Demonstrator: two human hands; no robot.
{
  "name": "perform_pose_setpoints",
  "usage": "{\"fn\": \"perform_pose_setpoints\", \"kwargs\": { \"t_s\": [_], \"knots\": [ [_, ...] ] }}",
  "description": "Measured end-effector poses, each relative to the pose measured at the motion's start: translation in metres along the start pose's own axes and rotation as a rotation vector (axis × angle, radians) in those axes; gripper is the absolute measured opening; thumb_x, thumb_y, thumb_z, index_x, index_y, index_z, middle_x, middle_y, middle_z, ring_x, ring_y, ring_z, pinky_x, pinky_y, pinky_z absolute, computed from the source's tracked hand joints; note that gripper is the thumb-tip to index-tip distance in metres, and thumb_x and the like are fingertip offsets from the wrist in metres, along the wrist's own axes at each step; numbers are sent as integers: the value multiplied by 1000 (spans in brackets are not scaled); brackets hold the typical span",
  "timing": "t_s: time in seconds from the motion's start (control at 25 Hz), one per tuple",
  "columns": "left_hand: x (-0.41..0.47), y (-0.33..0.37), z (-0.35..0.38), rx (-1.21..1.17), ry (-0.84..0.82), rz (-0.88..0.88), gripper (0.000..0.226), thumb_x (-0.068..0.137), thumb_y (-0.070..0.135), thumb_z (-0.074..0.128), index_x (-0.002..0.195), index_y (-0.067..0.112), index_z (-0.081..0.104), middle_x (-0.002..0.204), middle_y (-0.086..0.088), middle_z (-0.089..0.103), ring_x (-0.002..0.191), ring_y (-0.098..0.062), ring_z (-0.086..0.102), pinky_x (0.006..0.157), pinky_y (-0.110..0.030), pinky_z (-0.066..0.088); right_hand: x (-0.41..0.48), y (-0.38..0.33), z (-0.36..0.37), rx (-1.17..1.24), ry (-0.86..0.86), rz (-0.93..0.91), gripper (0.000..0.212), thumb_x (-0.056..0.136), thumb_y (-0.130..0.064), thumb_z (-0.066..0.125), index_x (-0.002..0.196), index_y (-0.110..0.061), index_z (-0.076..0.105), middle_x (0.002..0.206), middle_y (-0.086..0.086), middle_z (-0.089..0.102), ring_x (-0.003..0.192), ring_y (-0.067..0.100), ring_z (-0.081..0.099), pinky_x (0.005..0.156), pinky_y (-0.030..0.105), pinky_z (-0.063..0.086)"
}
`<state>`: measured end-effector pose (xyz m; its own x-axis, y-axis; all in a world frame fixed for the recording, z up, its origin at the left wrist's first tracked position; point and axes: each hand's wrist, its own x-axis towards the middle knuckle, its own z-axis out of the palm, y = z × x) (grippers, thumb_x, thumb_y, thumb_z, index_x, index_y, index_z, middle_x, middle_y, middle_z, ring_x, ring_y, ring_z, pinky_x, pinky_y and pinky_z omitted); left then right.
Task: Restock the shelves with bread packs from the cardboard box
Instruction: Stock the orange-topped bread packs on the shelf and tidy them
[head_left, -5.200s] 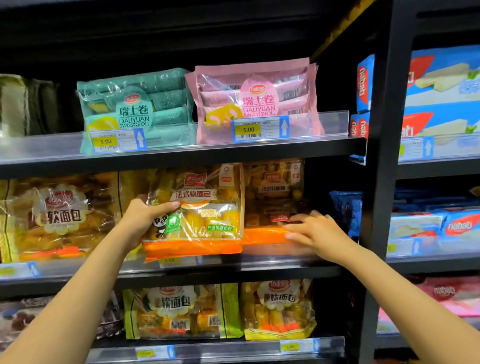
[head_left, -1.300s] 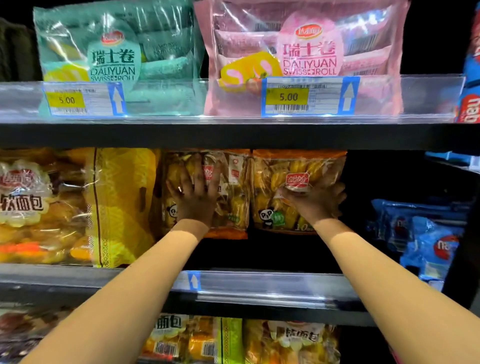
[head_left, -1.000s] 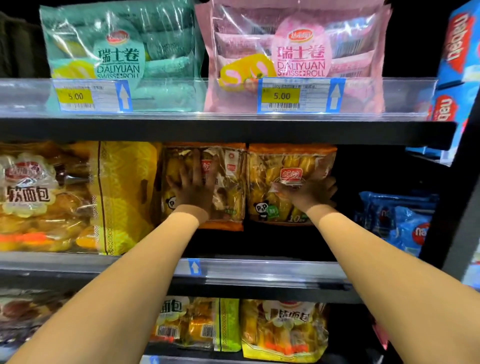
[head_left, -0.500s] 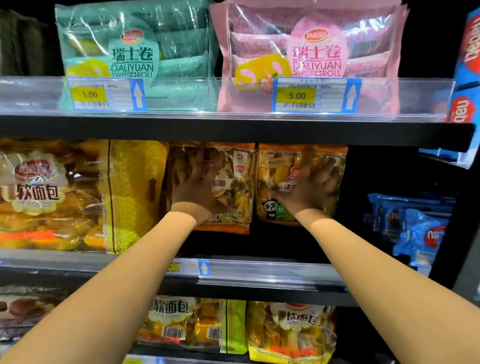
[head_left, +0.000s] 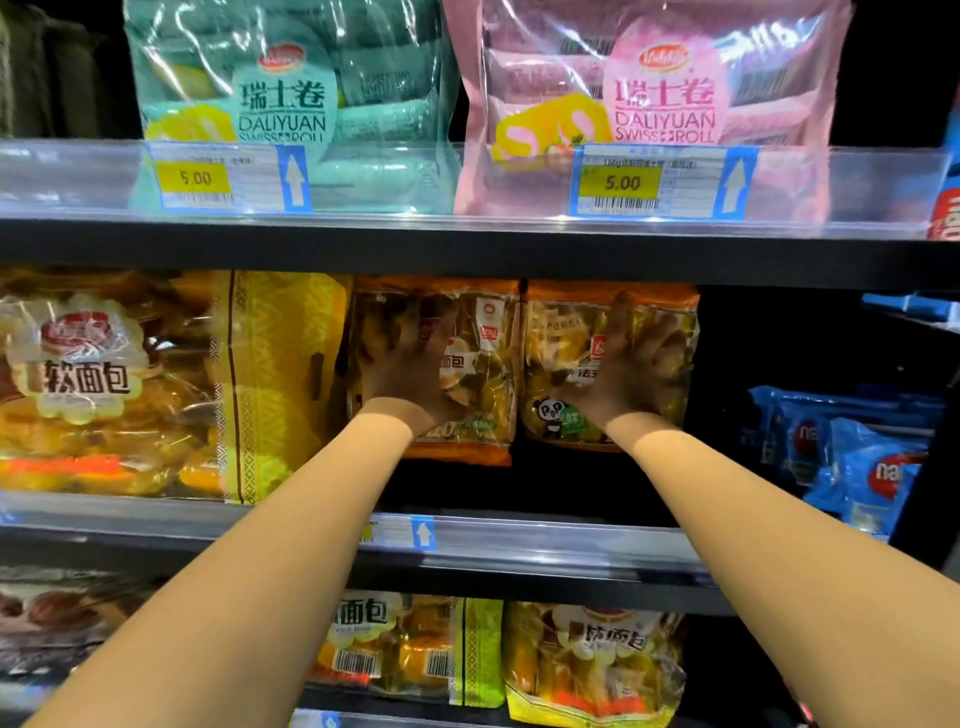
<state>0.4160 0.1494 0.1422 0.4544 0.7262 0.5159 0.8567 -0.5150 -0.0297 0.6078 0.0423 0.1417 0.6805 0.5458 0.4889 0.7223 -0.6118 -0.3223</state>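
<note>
Two bare forearms (head_left: 270, 571) fill the near field on my monitor, both reaching up and forward into a dark metal shelving unit (head_left: 467, 249). They pass above the clear plastic front rail (head_left: 571, 545) of the middle shelf, which carries a small blue arrow tag (head_left: 423, 533).

Front row, as I read it:
- Lower shelf: yellow-trimmed clear bread bags (head_left: 592, 660) stand just behind the shelf edge.
- Upper shelf: a mint-green plastic swiss-roll pack (head_left: 291, 104) stands on the left, with a pink plastic swiss-roll pack (head_left: 660, 104) just beside it. Each stands behind a yellow 5.00 price label (head_left: 195, 179).
- Middle shelf, left: a large yellow-sided clear bread bag (head_left: 280, 384).
- Next bay to the right: blue wrapped packets (head_left: 857, 457).

Deeper in, well back from the rail on the middle shelf, two orange-trimmed clear plastic bread packs stand upright, just beside each other. I see the left hand (head_left: 410, 374) with fingers straight and spread, palm flat against the face of the left bread pack (head_left: 488, 364). The right hand (head_left: 631, 374) is splayed the same way and presses the face of the right bread pack (head_left: 556, 332), fingertips near its upper right part. Neither hand grips anything that I can make out. Both hands lie in shadow, so fine detail is soft.
</note>
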Motion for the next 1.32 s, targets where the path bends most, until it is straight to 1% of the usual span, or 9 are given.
{"fn": "perform_pose_setpoints", "kwargs": {
  "t_s": [0.24, 0.44, 0.52, 0.6, 0.68, 0.8, 1.08, 1.2, 1.32],
  "knots": [
    [-13, -1, -32, -91, -36, 1, 96, 74, 77, 51, 152, 36, 12, 161, -6, 18, 145, -39, 19, 117, -51, 21, -3, 19, -35, -78, -188, -45, 129, 57, -85, 59, 153, -25, -4, 161, 15, 0, 146, 42, 10, 110, 68, 15],
    [-33, 1, -64, -90, -153, -60, 84, 84, 67, 48, 152, 30, 17, 155, -7, 32, 138, -34, 35, 110, -41, 34, -24, 25, -67, -38, -172, -14, 121, 71, -77, 56, 151, -21, -17, 161, 14, 1, 147, 40, 6, 113, 62, 14],
    [-45, 3, -77, -93, -204, -64, 68, 88, 63, 47, 141, 21, 41, 139, -8, 53, 119, -31, 53, 93, -35, 45, -32, 28, -71, -47, -195, -15, 118, 73, -75, 55, 151, -24, -18, 161, 13, 2, 147, 40, 6, 114, 60, 14],
    [-60, 6, -87, -85, -163, -70, 45, 90, 51, 50, 112, 12, 58, 119, -11, 65, 100, -29, 59, 81, -31, 46, -34, 32, -71, -50, -242, 4, 111, 76, -72, 55, 152, -26, -12, 161, 11, 6, 146, 39, 9, 115, 58, 16],
    [-77, 9, -95, -81, -89, -63, 39, 89, 41, 52, 111, 10, 59, 116, -15, 64, 105, -33, 58, 94, -39, 45, -41, 37, -76, -58, -309, 5, 96, 79, -67, 52, 152, -22, 10, 156, 14, 24, 142, 40, 22, 114, 58, 19],
    [-99, 7, -105, -49, -57, -33, 56, 90, 50, 50, 130, 12, 49, 128, -18, 58, 122, -39, 50, 109, -53, 33, -71, 40, -93, -19, -240, -102, 68, 86, -57, 51, 132, -9, 44, 131, 18, 54, 125, 40, 45, 108, 55, 31],
    [-163, -15, -108, -91, 47, -17, 77, 92, 58, 44, 154, 23, 15, 161, -15, 15, 147, -38, 14, 117, -51, 20, -172, 28, -101, 130, 118, -387, 74, 88, -46, 56, 146, -9, 28, 139, 17, 46, 126, 36, 41, 98, 46, 40],
    [-210, -36, -94, -151, 203, -24, 70, 94, 52, 48, 150, 16, 29, 158, -14, 26, 145, -32, 26, 115, -46, 29, -235, 17, -67, 294, 119, -585, 63, 87, -39, 59, 139, -8, 42, 129, 12, 55, 117, 32, 49, 93, 43, 45],
    [-266, -70, -58, -161, 264, -47, 60, 93, 44, 54, 140, 8, 44, 151, -17, 39, 136, -32, 40, 107, -47, 37, -306, 10, -8, 342, -85, -619, 60, 85, -40, 60, 135, -9, 47, 121, 10, 60, 111, 31, 54, 90, 42, 49]
  ]
}}
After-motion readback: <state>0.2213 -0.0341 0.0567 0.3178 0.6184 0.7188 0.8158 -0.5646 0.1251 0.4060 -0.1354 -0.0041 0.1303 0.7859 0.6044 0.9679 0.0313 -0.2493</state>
